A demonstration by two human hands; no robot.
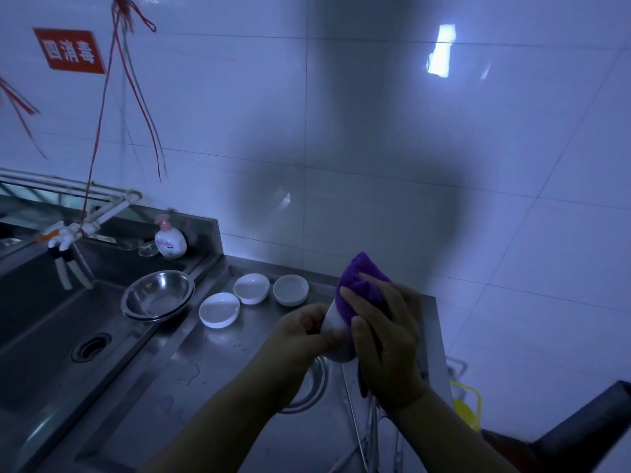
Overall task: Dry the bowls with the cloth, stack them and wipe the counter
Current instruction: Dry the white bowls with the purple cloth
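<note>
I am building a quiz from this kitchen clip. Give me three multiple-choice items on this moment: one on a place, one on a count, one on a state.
1. Where does the metal bowl sit?
A. at the sink's edge
B. on the wall
C. in the left hand

2. How many white bowls rest on the counter?
A. one
B. three
C. six

3. What is the right hand doing?
A. hanging idle
B. pressing the purple cloth to a held white bowl
C. pumping soap

Answers: 1 A, it straddles the rim left of the white bowls. 2 B, three lie apart. 3 B, the left hand grips that bowl.
</note>
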